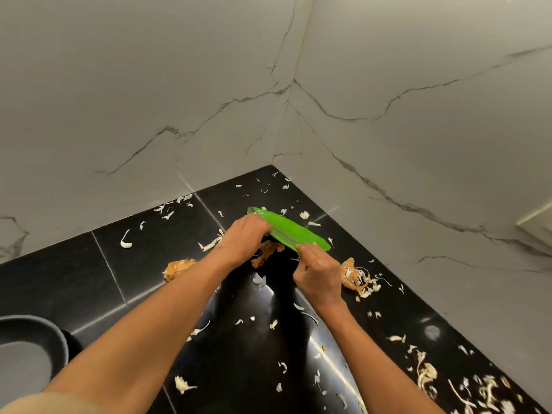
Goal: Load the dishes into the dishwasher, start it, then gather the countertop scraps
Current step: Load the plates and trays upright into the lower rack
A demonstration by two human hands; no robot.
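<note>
A flat green plastic board (294,230) is tilted on edge above the black countertop (149,264), near the wall corner. My left hand (245,237) grips its left end with fingers curled over the top edge. Its near right edge is pinched by my right hand (318,273). Brown onion skins lie under and around the board: one piece (267,252) between my hands, one (177,268) to the left, one (354,277) to the right. White garlic and onion peel scraps (427,375) are scattered across the counter.
Marble walls (388,144) meet in a corner right behind the board. A dark round pan or bowl (35,333) sits at the lower left edge. A thick cluster of scraps lies at the lower right.
</note>
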